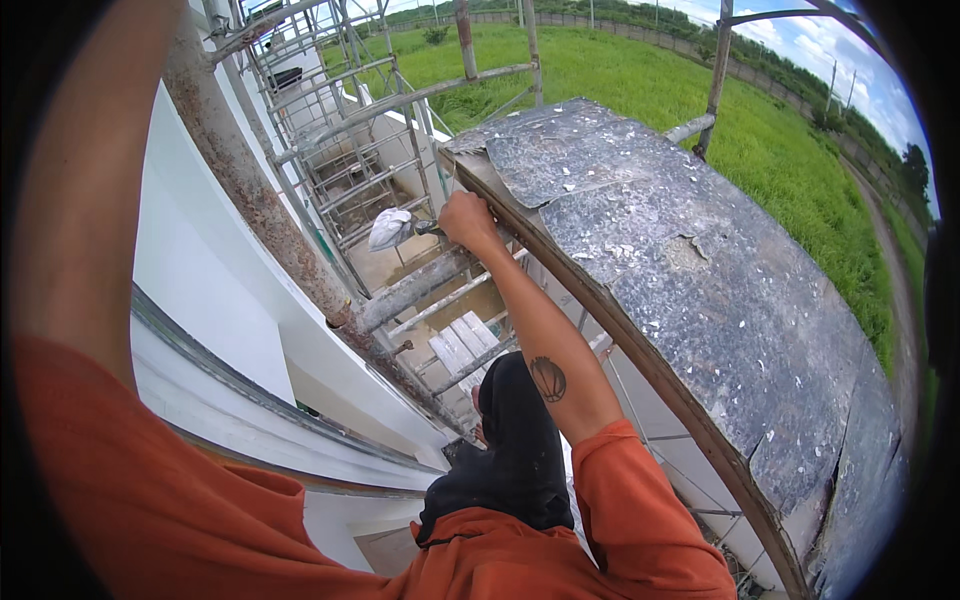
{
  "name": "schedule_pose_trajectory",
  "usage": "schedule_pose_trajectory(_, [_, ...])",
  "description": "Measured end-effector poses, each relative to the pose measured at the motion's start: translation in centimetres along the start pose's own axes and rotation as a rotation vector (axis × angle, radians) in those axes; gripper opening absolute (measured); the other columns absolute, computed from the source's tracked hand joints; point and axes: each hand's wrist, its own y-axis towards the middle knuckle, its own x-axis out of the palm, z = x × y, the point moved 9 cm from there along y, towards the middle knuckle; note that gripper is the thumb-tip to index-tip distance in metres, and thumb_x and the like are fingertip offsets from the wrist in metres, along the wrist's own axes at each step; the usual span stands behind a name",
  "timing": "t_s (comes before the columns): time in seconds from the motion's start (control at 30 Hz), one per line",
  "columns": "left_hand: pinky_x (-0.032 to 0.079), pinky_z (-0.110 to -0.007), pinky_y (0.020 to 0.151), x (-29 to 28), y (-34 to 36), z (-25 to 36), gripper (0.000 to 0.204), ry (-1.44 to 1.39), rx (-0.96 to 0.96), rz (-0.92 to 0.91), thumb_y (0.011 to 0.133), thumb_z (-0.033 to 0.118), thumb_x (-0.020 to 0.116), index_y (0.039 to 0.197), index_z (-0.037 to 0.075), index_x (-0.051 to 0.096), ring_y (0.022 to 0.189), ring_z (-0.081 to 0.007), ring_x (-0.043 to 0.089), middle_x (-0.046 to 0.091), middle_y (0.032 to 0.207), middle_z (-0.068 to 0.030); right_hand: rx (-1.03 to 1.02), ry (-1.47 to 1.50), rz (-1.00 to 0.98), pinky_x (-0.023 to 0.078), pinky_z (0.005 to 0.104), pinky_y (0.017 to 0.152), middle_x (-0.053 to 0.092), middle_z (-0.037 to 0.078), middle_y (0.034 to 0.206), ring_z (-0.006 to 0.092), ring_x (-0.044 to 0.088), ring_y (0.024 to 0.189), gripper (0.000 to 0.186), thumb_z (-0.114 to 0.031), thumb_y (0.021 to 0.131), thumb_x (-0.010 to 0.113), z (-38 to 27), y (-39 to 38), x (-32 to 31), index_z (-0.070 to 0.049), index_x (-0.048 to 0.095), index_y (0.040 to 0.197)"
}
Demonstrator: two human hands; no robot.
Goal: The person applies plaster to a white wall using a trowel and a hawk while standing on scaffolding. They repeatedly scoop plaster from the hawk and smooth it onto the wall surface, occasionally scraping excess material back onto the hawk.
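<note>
My right hand [467,220] is closed at the wooden edge [600,300] of a raised platform, near its far left corner. Whether the fingers wrap that edge or a handle is hidden. A dark piece [428,228] shows beside the fist, and next to it a greyish-white lump [391,229], too unclear to name. Flaking grey sheeting [640,220] dotted with white chips covers the platform. My left arm [95,200] reaches up along the left side; its hand lies outside the picture.
Rusty scaffold pipes [250,190] stand against a white wall [200,260] at left. Below my leg [510,440] are scaffold rungs [440,305] and a pale slatted board [468,345]. More scaffolding [340,110] runs into the distance. Grass [620,60] spreads beyond the platform.
</note>
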Motion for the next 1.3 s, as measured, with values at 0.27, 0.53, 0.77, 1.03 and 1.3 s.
schedule_pose_trajectory(0.27, [0.030, -0.033, 0.035, -0.2, 3.5, 4.1, 0.050, -0.095, -0.048, -0.106, 0.094, 0.042, 0.021, 0.069, 0.004, 0.042, 0.037, -0.0140, 0.036, 0.034, 0.051, -0.0020, 0.099, 0.277, 0.215, 0.050, 0.0494, 0.075, 0.063, 0.030, 0.084, 0.0435, 0.063, 0.084, 0.024, -0.012, 0.079, 0.052, 2.4, 1.5, -3.9, 0.006, 0.067, 0.079])
schedule_pose_trajectory(0.53, [0.047, -0.042, 0.060, -0.6, 3.2, 3.8, 0.046, 0.004, -0.001, -0.112, 0.092, 0.034, 0.021, 0.075, 0.000, 0.047, 0.061, -0.0320, 0.059, 0.056, 0.068, -0.0172, 0.175, 0.398, 0.214, 0.052, 0.0483, 0.072, 0.064, 0.028, 0.081, 0.0435, 0.064, 0.077, 0.023, -0.010, 0.079, 0.051, -5.5, 0.4, -8.9, 0.006, 0.066, 0.076])
schedule_pose_trajectory(0.77, [0.042, -0.051, 0.094, -1.2, 1.2, 2.1, 0.047, 0.178, -0.130, -0.204, 0.093, 0.028, 0.022, 0.108, -0.001, 0.057, 0.104, -0.0419, 0.057, 0.060, 0.112, -0.0251, 0.262, 0.581, 0.487, 0.046, 0.0483, 0.068, 0.059, 0.023, 0.056, 0.0412, 0.061, 0.060, 0.050, -0.021, 0.094, 0.040, -11.3, -9.6, -23.7, 0.008, 0.063, 0.060])
schedule_pose_trajectory(1.03, [0.040, -0.048, 0.098, -4.2, -0.5, 5.3, 0.053, 0.091, -0.238, -0.223, 0.093, 0.033, 0.026, 0.103, -0.001, 0.066, 0.105, -0.0404, 0.057, 0.062, 0.110, -0.0253, 0.133, 0.675, 0.583, 0.043, 0.0462, 0.053, 0.054, 0.019, 0.047, 0.0353, 0.055, 0.044, 0.056, -0.023, 0.097, 0.040, -10.7, -10.9, -43.5, 0.011, 0.059, 0.057])
schedule_pose_trajectory(1.3, [0.042, -0.052, 0.088, -3.4, 0.3, 4.9, 0.057, 0.076, -0.221, -0.209, 0.097, 0.036, 0.027, 0.083, -0.001, 0.068, 0.092, -0.0432, 0.060, 0.064, 0.092, -0.0267, -0.168, 0.837, 0.457, 0.053, 0.0428, 0.059, 0.056, 0.025, 0.052, 0.0358, 0.062, 0.048, 0.039, -0.013, 0.089, 0.043, -22.5, 0.4, -55.6, 0.014, 0.058, 0.066])
